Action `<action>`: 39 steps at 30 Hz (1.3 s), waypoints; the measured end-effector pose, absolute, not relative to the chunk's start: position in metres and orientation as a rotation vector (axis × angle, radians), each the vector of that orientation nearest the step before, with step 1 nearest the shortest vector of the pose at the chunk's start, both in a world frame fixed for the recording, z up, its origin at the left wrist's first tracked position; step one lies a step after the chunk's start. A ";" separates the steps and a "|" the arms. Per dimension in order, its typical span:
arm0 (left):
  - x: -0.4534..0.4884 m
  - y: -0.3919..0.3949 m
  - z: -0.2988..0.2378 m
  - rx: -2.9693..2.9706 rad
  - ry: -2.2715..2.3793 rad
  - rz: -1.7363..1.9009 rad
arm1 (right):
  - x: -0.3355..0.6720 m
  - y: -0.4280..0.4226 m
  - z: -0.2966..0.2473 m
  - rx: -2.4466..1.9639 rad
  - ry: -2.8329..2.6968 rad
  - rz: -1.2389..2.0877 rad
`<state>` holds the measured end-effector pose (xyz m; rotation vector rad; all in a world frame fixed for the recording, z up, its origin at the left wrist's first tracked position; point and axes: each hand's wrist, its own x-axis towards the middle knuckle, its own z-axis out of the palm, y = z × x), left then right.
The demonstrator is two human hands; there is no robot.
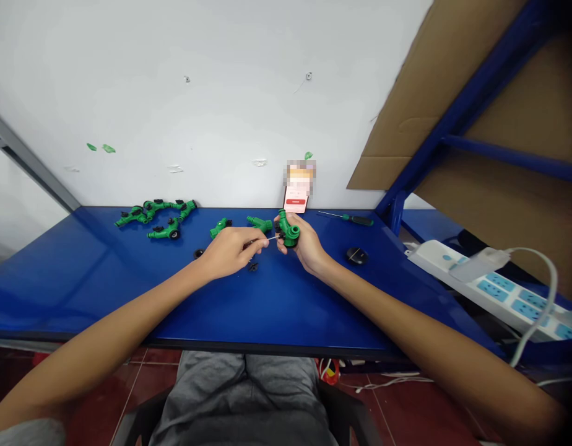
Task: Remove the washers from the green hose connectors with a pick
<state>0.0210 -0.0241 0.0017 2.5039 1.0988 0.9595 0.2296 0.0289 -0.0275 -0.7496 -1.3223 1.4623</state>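
Note:
My right hand (309, 243) is closed around a green plastic hose splitter (288, 230) with black parts, held just above the blue table. From the left, my left hand (231, 251) grips a screwdriver (272, 238); its thin metal shaft points right and its tip meets a black part on the splitter's near side. The screwdriver's handle is mostly hidden in my fingers. Just behind my left hand lie a green fitting (259, 223) and another green piece (220, 228) with black on it. A small black part (253, 267) rests below my left hand.
Several green hose splitters (164, 230) lie at the table's back left. A phone (296, 198) leans against the wall. To the right are a second screwdriver (358, 220), a round black object (357, 255) and a white power strip (481, 288) with a plugged-in cable.

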 end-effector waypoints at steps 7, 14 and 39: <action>0.024 -0.025 0.000 2.406 1.126 1.023 | 0.230 0.030 -0.031 -0.733 -1.322 1.481; 0.023 -0.025 0.001 2.459 1.130 1.077 | 0.229 0.030 -0.032 -0.738 -1.313 1.495; 0.021 -0.024 0.002 2.486 1.154 0.987 | 0.229 0.029 -0.031 -0.727 -1.330 1.489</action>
